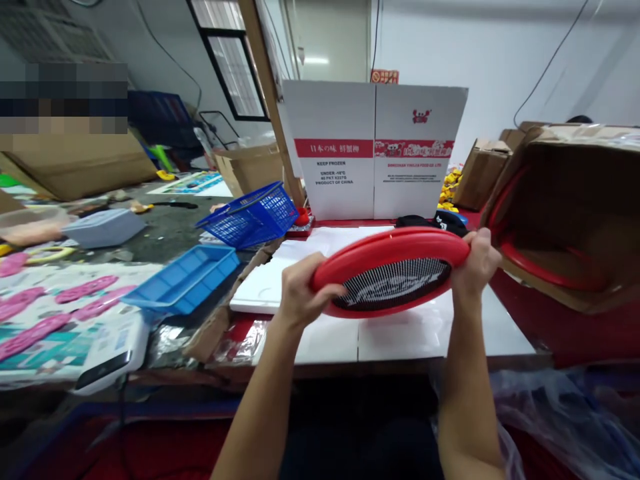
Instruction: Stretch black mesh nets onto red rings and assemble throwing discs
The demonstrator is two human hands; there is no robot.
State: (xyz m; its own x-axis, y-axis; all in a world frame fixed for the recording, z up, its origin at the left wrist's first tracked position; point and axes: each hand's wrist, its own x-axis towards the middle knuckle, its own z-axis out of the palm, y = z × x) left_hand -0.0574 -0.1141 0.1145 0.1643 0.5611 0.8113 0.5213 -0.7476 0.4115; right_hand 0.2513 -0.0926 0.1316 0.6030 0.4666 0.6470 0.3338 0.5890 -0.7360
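A red ring-shaped frame (390, 243) with a black-and-white striped centre is held up above the white board (400, 340) on the table. My left hand (305, 290) is closed round its left end, the thumb lying over the near rim. At the right end, my right hand (477, 263) grips the rim with its fingers wrapped round it. The frame is tilted, its right end a little higher. Right of my right hand, an open cardboard box (565, 193) holds red rings (530, 260).
Behind stands a white printed carton panel (330, 193), with black items (420, 223) at its foot. On the left are a blue basket (250, 217), a blue tray (185, 280), a white device (113, 353) and pink pieces (85, 290). Clear plastic (545, 407) hangs at lower right.
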